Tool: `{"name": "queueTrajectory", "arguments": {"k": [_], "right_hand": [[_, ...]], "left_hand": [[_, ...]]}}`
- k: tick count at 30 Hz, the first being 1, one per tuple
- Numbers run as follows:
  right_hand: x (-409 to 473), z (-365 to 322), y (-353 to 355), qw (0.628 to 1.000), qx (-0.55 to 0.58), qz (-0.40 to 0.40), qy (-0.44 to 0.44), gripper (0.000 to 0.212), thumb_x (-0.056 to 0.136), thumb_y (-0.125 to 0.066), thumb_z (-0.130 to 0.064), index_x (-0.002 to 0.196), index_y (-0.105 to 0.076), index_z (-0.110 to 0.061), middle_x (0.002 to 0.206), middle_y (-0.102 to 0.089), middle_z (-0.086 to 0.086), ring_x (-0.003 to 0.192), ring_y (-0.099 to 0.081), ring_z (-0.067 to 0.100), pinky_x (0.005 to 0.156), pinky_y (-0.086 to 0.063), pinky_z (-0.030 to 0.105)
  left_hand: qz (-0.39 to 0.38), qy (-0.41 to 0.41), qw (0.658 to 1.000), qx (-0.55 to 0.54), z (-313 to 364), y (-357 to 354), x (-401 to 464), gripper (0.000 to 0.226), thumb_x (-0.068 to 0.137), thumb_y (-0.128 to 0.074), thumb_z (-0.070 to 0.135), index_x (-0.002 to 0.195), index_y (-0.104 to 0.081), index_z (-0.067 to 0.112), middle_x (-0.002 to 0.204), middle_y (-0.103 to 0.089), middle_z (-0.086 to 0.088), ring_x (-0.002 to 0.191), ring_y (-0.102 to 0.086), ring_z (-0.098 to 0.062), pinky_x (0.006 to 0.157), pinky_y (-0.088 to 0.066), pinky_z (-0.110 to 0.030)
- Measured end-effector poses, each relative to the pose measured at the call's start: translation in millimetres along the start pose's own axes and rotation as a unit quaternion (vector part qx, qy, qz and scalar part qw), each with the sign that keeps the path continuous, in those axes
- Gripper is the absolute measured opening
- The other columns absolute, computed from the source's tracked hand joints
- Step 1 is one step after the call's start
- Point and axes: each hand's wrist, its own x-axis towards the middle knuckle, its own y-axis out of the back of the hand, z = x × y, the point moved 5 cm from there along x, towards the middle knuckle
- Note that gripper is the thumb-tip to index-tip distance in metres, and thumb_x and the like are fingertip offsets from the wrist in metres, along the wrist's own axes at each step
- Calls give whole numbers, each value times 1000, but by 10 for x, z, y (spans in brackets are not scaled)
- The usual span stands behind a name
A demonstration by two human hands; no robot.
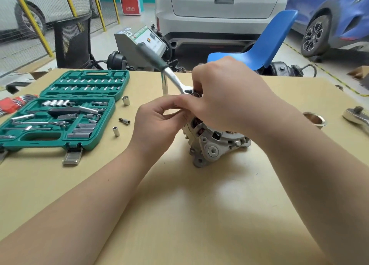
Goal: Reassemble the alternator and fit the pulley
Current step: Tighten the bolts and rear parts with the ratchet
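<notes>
The grey cast alternator (pixel 211 145) stands on the wooden table (pixel 199 215), copper windings showing through its slots. A ratchet wrench (pixel 159 65) with a dark green handle sits with its head on top of the alternator, handle pointing up and to the far left. My right hand (pixel 229 97) covers the alternator's top, and its fingers curl round the ratchet head. My left hand (pixel 159 123) pinches something at the alternator's upper left side, just under the ratchet head. What it pinches is hidden. The pulley (pixel 315 120), a shiny metal ring, lies on the table at the right.
An open green socket case (pixel 60 113) fills the table's left side, with three loose sockets (pixel 125 100) beside it and red hex keys (pixel 12 103) at the far left. A second ratchet (pixel 357 117) lies at the right edge. Blue chair (pixel 263 45) and cars stand beyond.
</notes>
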Motion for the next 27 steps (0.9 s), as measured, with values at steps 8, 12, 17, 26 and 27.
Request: {"name": "queueTrajectory", "arguments": {"k": [8,12,17,26,27], "right_hand": [[9,16,3,995,40,-63,64,27,84,-73,-52,90,-62,-27,82,-57,-6,83,-58,24,60,-42,34],[28,22,-16,1000,18,-9,21,44,86,-65,-63,73,-53,-23,72,-50,-3,72,-52,22,53,-27,30],[24,33,8,999,16,-12,26,49,87,-65,-67,73,-52,-22,69,-50,-3,68,-50,19,53,-27,31],[10,2,-17,1000,-8,2,19,43,89,-62,-63,78,-53,-22,72,-49,-5,77,-54,27,52,-25,30],[12,5,-21,1000,-12,12,11,46,90,-60,-64,74,-49,-22,70,-48,-4,75,-53,27,52,-24,30]], "left_hand": [[11,28,999,44,-82,25,-11,15,101,-76,20,100,-81,34,70,-66,16,55,-49,3,53,-39,-11],[16,-15,999,36,1,28,-1,22,95,-77,-1,107,-83,17,94,-82,13,87,-71,2,81,-55,-14],[18,-20,999,27,59,13,7,12,94,-80,3,103,-84,10,93,-83,6,86,-73,-3,80,-55,-16],[20,-8,999,30,61,11,-14,22,93,-78,-2,104,-83,17,92,-82,13,85,-71,1,79,-53,-13],[13,-12,1000,24,62,5,-11,16,93,-79,-2,103,-83,11,94,-82,7,88,-73,-4,83,-55,-17]]}}
